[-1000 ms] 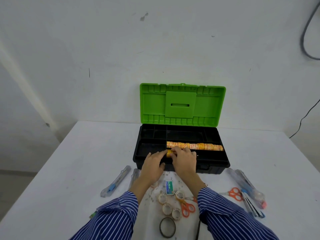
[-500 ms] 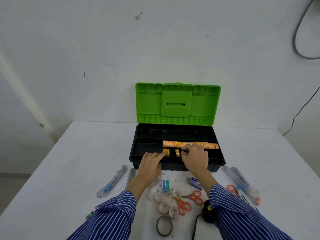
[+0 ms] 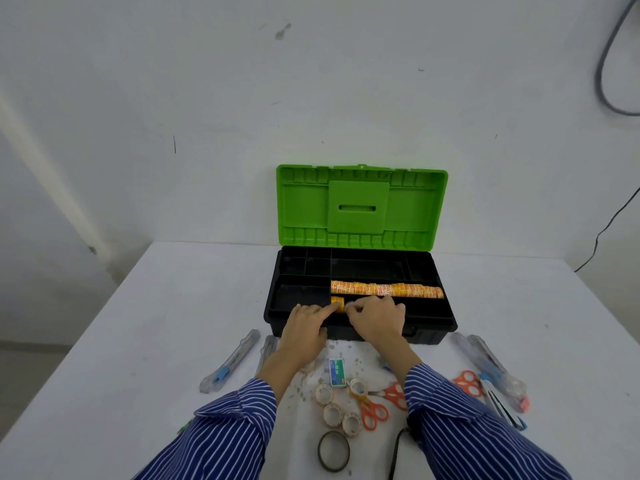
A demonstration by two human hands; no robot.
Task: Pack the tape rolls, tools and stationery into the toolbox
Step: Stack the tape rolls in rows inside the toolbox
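The toolbox [image 3: 273, 311] stands open on the white table, green lid [image 3: 360, 206] upright, black divided tray inside. A row of orange tape rolls [image 3: 386, 290] fills a long middle slot. In the front slot stands a small orange tape roll [image 3: 337, 304]. My left hand [image 3: 306, 323] lies flat over the front rim with its fingertips against that roll's left side. My right hand [image 3: 375, 318] is curled on the roll from the right, and what lies under its fingers is hidden.
In front of the toolbox lie a staples box [image 3: 337, 372], several clear tape rolls [image 3: 332, 407], orange scissors [image 3: 372, 408], a black ring [image 3: 333, 450] and a black cable [image 3: 398, 452]. Sleeved pens [image 3: 230, 365] lie left; more scissors [image 3: 467, 382] and sleeved tools [image 3: 491, 368] lie right.
My right hand slid left along the front slot, closing the gap to the roll at my left fingertips. The second small roll seen half a second ago is now covered by my right hand.
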